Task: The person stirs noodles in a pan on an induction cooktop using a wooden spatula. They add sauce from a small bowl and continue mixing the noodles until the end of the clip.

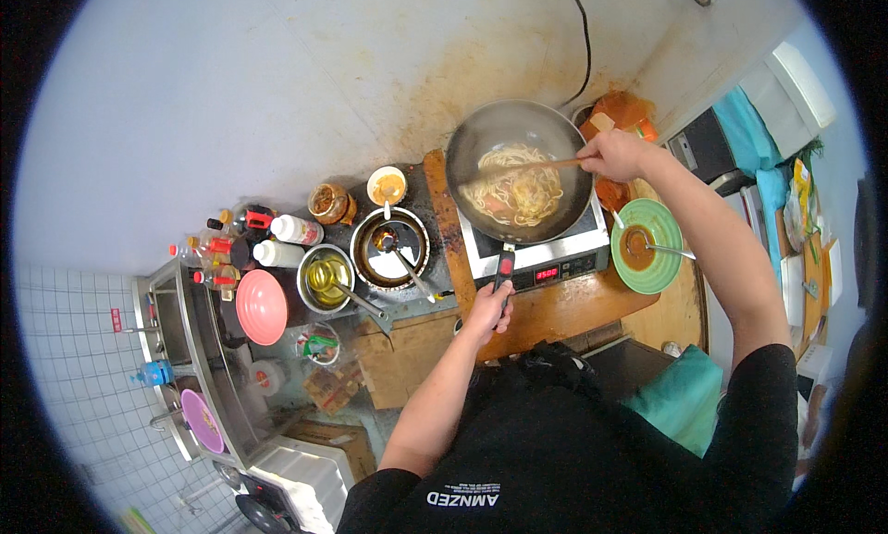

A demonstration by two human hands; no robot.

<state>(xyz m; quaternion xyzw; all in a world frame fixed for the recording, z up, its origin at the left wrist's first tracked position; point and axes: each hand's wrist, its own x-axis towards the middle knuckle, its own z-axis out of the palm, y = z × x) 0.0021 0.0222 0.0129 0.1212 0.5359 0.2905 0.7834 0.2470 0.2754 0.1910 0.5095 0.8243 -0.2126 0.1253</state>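
Note:
My left hand (pixel 491 313) is closed around the black handle (pixel 507 265) of a dark wok (pixel 531 123). Pale noodles (pixel 517 176), with yellowish and pinkish bits among them, lie in the wok's bottom. A long wooden stirring utensil (pixel 548 165) is gripped in my right hand (pixel 617 155) above the wok's right rim. Its far end reaches over the noodles at the left and is blurred, so its exact kind is unclear. Beneath the wok stands a tabletop induction cooker (pixel 588 230) with a lit red display.
A green bowl (pixel 662 221) of brown sauce holds a spoon, right of the cooker. Leftward are a metal bowl of oil (pixel 322 277) with a ladle, a dark-rimmed basin (pixel 361 270) with another ladle, a pink bowl (pixel 261 307), several bottles (pixel 297 229) and a sink (pixel 201 305).

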